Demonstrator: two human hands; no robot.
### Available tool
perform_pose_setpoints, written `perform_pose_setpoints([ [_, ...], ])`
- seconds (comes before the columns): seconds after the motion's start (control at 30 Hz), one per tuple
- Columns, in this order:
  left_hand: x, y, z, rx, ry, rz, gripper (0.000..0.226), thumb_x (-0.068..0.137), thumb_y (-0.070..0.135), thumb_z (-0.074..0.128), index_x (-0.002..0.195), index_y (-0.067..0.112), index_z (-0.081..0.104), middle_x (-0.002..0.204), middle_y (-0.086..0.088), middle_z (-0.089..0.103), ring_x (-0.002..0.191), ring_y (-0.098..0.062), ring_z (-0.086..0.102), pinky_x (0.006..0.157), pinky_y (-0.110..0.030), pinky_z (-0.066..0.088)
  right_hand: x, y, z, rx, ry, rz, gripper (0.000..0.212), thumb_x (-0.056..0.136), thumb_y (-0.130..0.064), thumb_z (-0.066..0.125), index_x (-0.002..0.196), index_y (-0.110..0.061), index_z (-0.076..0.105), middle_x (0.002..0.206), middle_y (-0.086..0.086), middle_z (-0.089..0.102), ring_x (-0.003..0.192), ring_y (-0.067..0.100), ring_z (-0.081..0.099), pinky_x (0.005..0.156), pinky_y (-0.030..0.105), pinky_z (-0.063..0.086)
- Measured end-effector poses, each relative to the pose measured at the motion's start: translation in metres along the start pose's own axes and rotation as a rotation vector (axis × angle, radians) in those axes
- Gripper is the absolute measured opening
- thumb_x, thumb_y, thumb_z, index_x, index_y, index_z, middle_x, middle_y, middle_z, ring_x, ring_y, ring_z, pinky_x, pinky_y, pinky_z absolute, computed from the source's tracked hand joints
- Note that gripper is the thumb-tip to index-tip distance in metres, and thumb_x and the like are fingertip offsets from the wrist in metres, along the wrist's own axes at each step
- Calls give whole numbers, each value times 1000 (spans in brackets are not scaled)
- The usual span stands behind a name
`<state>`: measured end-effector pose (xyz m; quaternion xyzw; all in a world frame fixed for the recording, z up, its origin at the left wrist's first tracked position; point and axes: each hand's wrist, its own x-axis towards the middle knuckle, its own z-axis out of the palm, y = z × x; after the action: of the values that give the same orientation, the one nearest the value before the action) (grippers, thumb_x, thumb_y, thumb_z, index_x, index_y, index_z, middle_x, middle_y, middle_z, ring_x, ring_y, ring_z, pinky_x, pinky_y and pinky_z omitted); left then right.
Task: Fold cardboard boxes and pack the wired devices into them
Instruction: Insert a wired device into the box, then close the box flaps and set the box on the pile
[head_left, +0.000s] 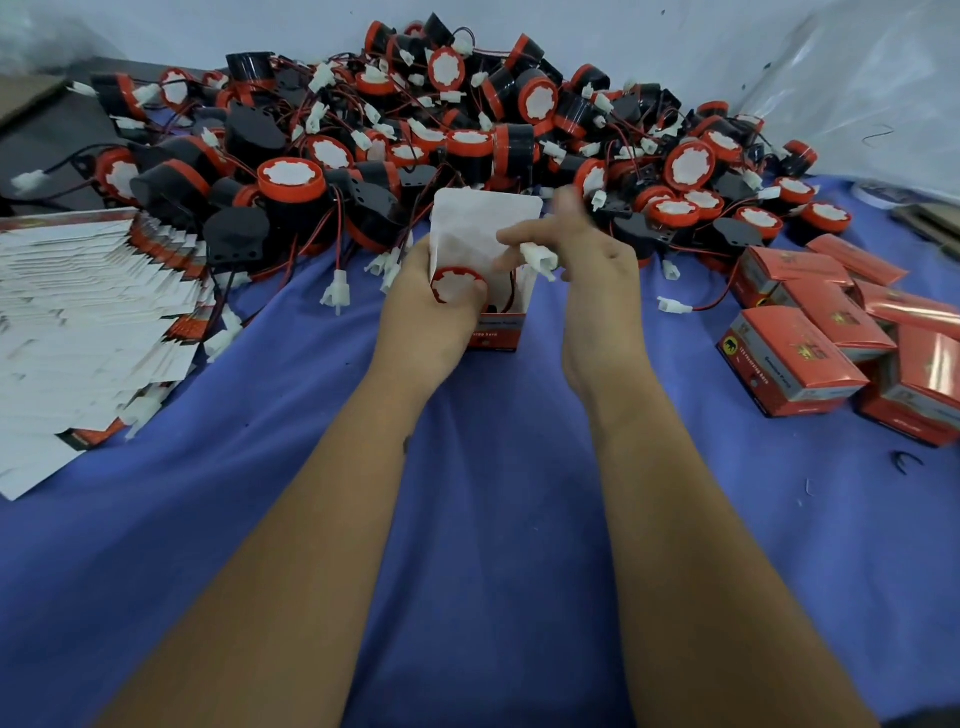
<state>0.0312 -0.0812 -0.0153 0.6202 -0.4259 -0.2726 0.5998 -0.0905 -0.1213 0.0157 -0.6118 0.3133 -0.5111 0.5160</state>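
So the left hand (426, 306) is wrapped around an open cardboard box (493, 291) at about 12 o'clock from the middle of the blue cloth (493, 493), with a red and black wired device (457, 283) sitting in the box mouth, its white face up. Its flap stands straight up behind. The right hand (592, 280) pinches that device's white connector (540, 257) just above the box opening, the red and black wire running down inside. A big heap of loose devices (467, 140) fills the 12 o'clock edge. Flat unfolded boxes (88, 317) are fanned out at 9 o'clock, and finished closed red boxes (831, 332) pile up at 3 o'clock.
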Motion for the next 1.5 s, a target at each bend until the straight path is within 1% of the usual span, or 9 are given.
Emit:
perform_pose_setpoints([
  [0.23, 1, -3, 0, 10, -11, 5, 41, 92, 15, 60, 130, 27, 54, 105, 17, 66, 91, 8, 62, 64, -5, 46, 1, 11, 7, -286, 166, -94, 19, 86, -10, 72, 102, -21, 70, 91, 0, 71, 97, 11, 65, 92, 34, 53],
  [0.37, 1, -5, 1, -7, 0, 20, 39, 91, 13, 61, 126, 28, 55, 100, 19, 65, 85, 14, 61, 62, -4, 45, 2, 19, 7, -553, 195, -249, 30, 84, -15, 73, 110, -29, 67, 82, -16, 65, 100, -6, 46, 106, 20, 26],
  [0.53, 1, -5, 2, 1, 35, 48, 33, 92, 13, 59, 118, 31, 55, 98, 20, 63, 81, 18, 58, 62, -3, 44, 3, 22, 1, -825, 163, -356, 18, 80, -12, 76, 98, -14, 75, 94, 0, 64, 103, 18, 48, 94, 18, 30],
  [0.73, 1, -6, 2, 38, 68, 9, 47, 92, 25, 63, 137, 23, 48, 113, 13, 60, 96, 2, 59, 68, -9, 45, 1, 22, 1, -644, 125, -292, 38, 79, 1, 73, 114, -9, 63, 113, -1, 39, 100, 14, 47, 90, 11, 41],
  [0.97, 5, -8, 4, 75, 62, 67, 23, 94, 20, 59, 114, 30, 52, 103, 15, 62, 94, 1, 61, 76, -19, 50, -4, 19, 4, -533, 15, -210, 23, 85, -3, 68, 107, -10, 69, 100, -7, 60, 96, -2, 55, 89, 11, 42],
  [1.1, 5, 1, 4, -368, -20, -115, 42, 104, 39, 34, 120, 13, 63, 108, -5, 72, 97, -17, 69, 77, -30, 55, -7, 19, 6, -371, -5, -52, 19, 94, -17, 58, 89, -12, 76, 95, 4, 71, 100, 19, 63, 92, 39, 51],
  [1.23, 8, 0, -2, -335, 22, -149, 37, 105, 21, 33, 121, 11, 65, 112, -12, 71, 102, -25, 68, 86, -39, 55, -3, 21, 4, -421, 30, -41, 12, 96, -12, 58, 106, -18, 61, 91, -6, 71, 93, 7, 63, 79, 15, 49],
  [1.4, 7, -7, -5, -54, 9, 18, 37, 96, 1, 44, 121, 23, 58, 112, 8, 65, 94, 0, 60, 76, -12, 48, -1, 25, 6, -373, 115, -49, 61, 88, -2, 65, 140, -19, 37, 125, -4, 49, 104, 7, 52, 85, 17, 47],
  [1.5, 6, -8, -5, -24, 86, 76, 32, 93, 2, 51, 113, 25, 61, 112, 6, 64, 92, 3, 58, 76, -10, 46, 1, 26, 3, -382, 36, -58, 39, 90, 1, 58, 119, -24, 56, 117, -8, 58, 113, 14, 52, 93, 30, 46],
])
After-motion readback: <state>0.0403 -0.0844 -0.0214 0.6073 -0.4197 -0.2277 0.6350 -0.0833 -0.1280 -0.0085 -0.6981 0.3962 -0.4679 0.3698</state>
